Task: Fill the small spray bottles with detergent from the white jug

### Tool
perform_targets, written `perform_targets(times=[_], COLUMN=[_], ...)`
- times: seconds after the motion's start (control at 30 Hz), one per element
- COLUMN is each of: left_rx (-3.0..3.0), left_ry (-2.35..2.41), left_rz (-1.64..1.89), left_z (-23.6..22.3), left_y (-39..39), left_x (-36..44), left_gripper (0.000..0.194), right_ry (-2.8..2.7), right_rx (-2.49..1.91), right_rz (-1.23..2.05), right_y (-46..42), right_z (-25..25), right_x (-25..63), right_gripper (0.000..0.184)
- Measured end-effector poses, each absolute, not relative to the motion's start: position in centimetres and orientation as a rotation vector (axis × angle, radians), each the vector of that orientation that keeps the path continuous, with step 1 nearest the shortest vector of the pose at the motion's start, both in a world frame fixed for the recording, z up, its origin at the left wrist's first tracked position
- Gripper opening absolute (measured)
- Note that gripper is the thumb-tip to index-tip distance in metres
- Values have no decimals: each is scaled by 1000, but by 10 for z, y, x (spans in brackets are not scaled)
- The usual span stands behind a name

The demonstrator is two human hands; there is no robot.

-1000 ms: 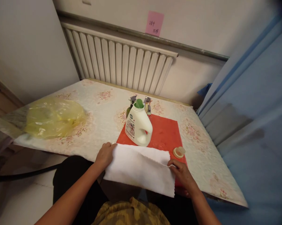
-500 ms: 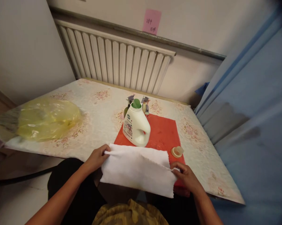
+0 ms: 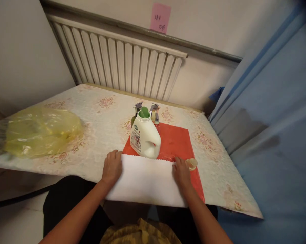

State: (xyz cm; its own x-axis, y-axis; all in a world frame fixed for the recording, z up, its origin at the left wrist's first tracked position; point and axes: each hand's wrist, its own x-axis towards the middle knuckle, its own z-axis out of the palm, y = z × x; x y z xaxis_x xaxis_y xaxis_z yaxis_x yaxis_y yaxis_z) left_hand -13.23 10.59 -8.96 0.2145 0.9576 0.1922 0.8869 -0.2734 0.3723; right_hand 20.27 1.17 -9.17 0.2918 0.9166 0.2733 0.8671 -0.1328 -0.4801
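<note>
A white cloth (image 3: 147,179) with a scalloped far edge lies fairly flat over the near part of a red sheet (image 3: 177,142) and reaches the table's front edge. At its far left corner, my left hand (image 3: 112,167) is closed on the cloth. My right hand (image 3: 182,173) is closed at the far right corner, its fingertips partly hidden from above. Just beyond the cloth stands a cream detergent jug (image 3: 146,137) with a handle and a green piece (image 3: 144,112) in its mouth. Beside my right hand sits a translucent cap (image 3: 192,164).
Behind the jug are spray bottles (image 3: 156,113), partly hidden. A yellow plastic bag (image 3: 44,132) lies on the left of the flower-patterned table cover (image 3: 102,123). A radiator (image 3: 117,61) runs along the wall, and a blue curtain (image 3: 269,118) hangs at the right.
The cloth, folded over and held up before, now lies flatter and smoother. My hands have moved closer together, my right hand up and left. The view has shifted slightly.
</note>
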Motion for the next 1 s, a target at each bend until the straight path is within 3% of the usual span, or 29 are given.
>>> perform_targets(times=[0.33,0.8,1.0], left_rx=[2693,2571,2554], left_ry=[1385,1411,1505], left_rz=[513,600,388], left_z=[-126,-134,-125], left_y=[59,62,54], left_x=[-88,-112,-109], left_gripper=[51,48,43], right_ry=[-2042,-1938,-1861], right_rx=[-1823,-1828,-1800], right_rz=[37,60,127], right_y=[-13,-15,-24], right_z=[-119,-133,-138], right_x=[131,160,162], right_gripper=[53,50,43])
